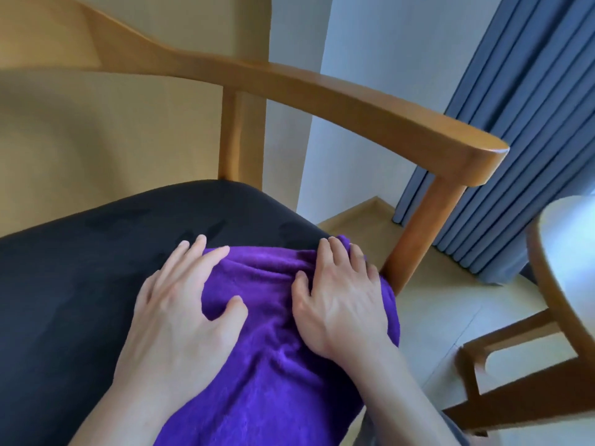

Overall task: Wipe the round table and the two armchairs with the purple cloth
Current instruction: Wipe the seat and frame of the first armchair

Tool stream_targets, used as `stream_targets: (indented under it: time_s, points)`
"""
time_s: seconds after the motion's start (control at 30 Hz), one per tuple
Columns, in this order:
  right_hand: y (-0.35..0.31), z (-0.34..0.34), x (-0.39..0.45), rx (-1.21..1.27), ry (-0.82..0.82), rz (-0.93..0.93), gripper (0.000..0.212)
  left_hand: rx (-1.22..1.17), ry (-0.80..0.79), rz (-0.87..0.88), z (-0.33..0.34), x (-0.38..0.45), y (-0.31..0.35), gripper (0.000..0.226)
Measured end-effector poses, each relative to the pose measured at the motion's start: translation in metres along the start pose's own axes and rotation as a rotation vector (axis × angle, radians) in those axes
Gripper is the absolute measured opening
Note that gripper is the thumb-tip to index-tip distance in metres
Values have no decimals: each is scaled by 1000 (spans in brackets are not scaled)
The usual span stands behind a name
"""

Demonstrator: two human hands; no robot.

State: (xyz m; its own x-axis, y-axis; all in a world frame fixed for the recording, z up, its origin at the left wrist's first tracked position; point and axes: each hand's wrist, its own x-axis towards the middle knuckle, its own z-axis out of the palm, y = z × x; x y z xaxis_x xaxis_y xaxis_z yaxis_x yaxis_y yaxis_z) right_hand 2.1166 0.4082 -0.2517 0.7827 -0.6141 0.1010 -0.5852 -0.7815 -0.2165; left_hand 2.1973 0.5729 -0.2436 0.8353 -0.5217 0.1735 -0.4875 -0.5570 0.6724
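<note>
Pressing the purple cloth [273, 365] flat on the armchair's [354, 94] dark seat [80, 300], the left hand [180, 320] and right hand [341, 300] lie spread, fingers straight; bunched at the seat's edge, the cloth could slip toward the floor [450, 304] beside the round table [544, 272].

Pleated blue-grey curtains [515, 130] hung to the pale beige floor [431, 320] at two o'clock. A plain white wall [370, 75] rose at twelve, meeting a warm tan wall panel [106, 130] at ten. Soft daylight fell from three o'clock.
</note>
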Motion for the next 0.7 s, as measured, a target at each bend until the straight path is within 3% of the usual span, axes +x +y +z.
stream_targets:
  time_s: [0.1, 0.23, 0.47, 0.7]
  points:
    - [1, 0, 19, -4, -42, -56, 59, -60, 15, -24, -1, 0, 1, 56]
    - [-3, 0, 59, 56, -54, -93, 30, -105, 57, -70, 0, 2, 3, 56]
    - [-11, 0, 50, 63, 29, 76, 54, -17, 31, -5, -2, -3, 3, 60]
    - [3, -1, -17, 14, 78, 139, 55, 18, 17, 1, 2, 0, -2, 59]
